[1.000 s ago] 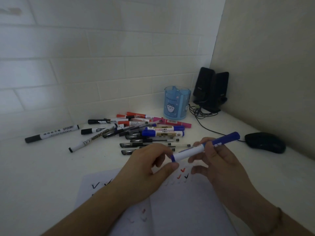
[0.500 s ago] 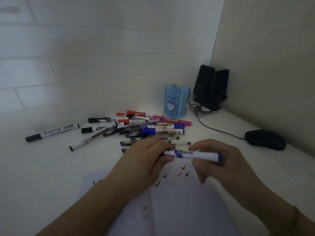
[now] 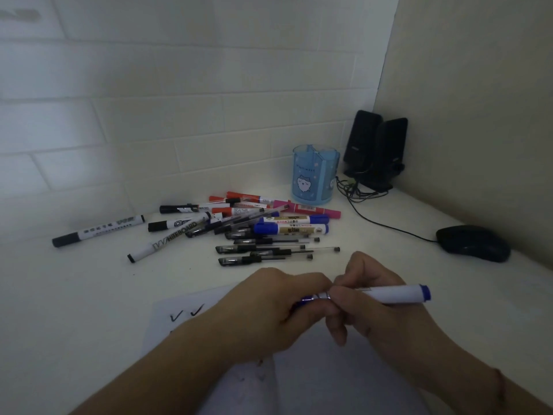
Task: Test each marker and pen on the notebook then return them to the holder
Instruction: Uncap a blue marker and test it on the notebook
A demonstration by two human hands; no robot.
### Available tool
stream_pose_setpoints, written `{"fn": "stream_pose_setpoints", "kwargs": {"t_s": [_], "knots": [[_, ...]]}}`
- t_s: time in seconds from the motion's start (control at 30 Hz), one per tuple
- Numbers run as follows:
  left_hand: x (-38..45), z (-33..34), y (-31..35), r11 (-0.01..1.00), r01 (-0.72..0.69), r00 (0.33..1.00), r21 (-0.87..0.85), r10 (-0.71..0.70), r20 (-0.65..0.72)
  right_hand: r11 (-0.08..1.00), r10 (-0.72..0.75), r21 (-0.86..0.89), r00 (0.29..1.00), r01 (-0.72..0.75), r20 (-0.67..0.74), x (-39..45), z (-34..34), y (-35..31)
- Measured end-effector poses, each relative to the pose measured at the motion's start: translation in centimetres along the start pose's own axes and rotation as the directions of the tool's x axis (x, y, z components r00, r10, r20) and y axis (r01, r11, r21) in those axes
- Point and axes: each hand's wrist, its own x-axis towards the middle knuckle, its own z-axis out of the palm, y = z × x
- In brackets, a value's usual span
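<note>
Both hands hold one blue and white marker (image 3: 395, 293) level above the open notebook (image 3: 191, 310). My right hand (image 3: 368, 301) grips its white barrel, the blue end sticking out to the right. My left hand (image 3: 275, 304) grips the blue cap end, which is mostly hidden by the fingers. Tick marks show on the notebook's left page. A pile of markers and pens (image 3: 254, 229) lies on the desk behind. The blue holder (image 3: 314, 178) stands at the back.
A black mouse (image 3: 472, 242) sits at the right with its cable running back to two black speakers (image 3: 374, 148) in the corner. A black and white marker (image 3: 98, 230) lies apart at the left. Walls close off the back and right.
The marker has swung from tilted up to level and moved lower and nearer. Both hands have come closer together on it, over the notebook.
</note>
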Motion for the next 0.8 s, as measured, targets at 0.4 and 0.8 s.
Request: {"fn": "stream_pose_setpoints", "kwargs": {"t_s": [0.4, 0.8], "knots": [[-0.3, 0.0, 0.0, 0.982, 0.042, 0.999, -0.182, -0.042, 0.004, 0.971, -0.157, -0.175, 0.986, 0.166, 0.060, -0.7, -0.8, -0.3], [-2.0, -3.8, -3.0, 0.922, 0.327, 0.894, 0.206, -0.373, 0.250, 0.993, 0.014, -0.118, 0.997, -0.004, 0.081, -0.4, -1.0, -1.1]]}}
